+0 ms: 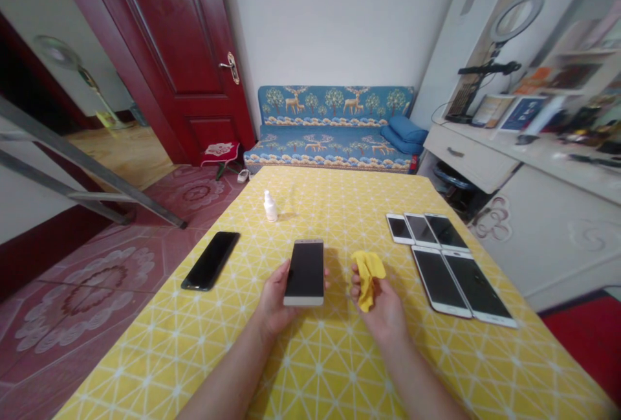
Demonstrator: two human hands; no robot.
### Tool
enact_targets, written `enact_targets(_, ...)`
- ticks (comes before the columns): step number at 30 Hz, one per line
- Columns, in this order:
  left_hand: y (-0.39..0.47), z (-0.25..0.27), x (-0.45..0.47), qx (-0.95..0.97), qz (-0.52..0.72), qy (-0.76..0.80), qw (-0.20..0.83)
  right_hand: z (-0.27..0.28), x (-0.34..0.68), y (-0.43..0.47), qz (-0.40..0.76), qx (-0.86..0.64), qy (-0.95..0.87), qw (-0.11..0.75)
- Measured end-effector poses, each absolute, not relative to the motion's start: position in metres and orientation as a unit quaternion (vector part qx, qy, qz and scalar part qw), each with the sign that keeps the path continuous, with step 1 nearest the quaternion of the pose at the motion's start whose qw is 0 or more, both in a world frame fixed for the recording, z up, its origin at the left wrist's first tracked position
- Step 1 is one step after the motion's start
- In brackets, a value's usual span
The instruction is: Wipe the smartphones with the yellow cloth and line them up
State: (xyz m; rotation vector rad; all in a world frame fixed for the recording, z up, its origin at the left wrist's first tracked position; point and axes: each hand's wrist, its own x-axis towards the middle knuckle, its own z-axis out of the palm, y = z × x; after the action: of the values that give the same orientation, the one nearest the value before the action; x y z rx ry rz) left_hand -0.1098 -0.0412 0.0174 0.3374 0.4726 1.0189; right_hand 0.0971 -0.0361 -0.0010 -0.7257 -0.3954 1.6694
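My left hand (275,300) is wrapped round a smartphone (305,271) with a dark screen and pale frame, its fingertips showing at the far edge. To the right, my right hand (381,307) has its fingers curled round a crumpled yellow cloth (369,272), apart from the phone. A black smartphone (211,261) lies on the table left of my left hand. Beyond the held phone a small white bottle (270,206) stands upright. Several white-framed phones (441,281) lie side by side in two rows to the right of my right hand.
A yellow patterned cloth covers the table (315,355). Past its far edge is a blue sofa (334,129) with deer on it. A white cabinet (470,154) with a ring light (517,15) stands at the right. A metal ladder (97,174) leans in at the left, near a red door (179,38).
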Motion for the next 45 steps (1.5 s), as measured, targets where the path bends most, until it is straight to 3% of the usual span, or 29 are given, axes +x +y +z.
enact_targets(15,-0.046,0.016,-0.106,0.193,0.445,0.246,0.839,0.002,0.089,-0.033,0.684,-0.377,-0.198,0.592)
enact_targets(22,-0.052,0.009,-0.093,0.230,0.403,0.271,0.843,-0.011,0.088,-0.041,0.384,-0.562,-0.465,0.565)
enact_targets(30,-0.054,0.022,-0.089,0.138,0.462,0.370,0.795,-0.011,0.036,-0.095,0.167,-0.351,-0.843,0.371)
enact_targets(38,-0.065,0.014,-0.082,0.168,0.460,0.378,0.786,-0.008,0.033,-0.079,0.143,-0.368,-0.840,0.371)
enact_targets(45,-0.074,0.010,-0.081,0.250,0.364,0.388,0.809,-0.023,0.045,-0.052,0.136,-0.471,-0.757,0.433)
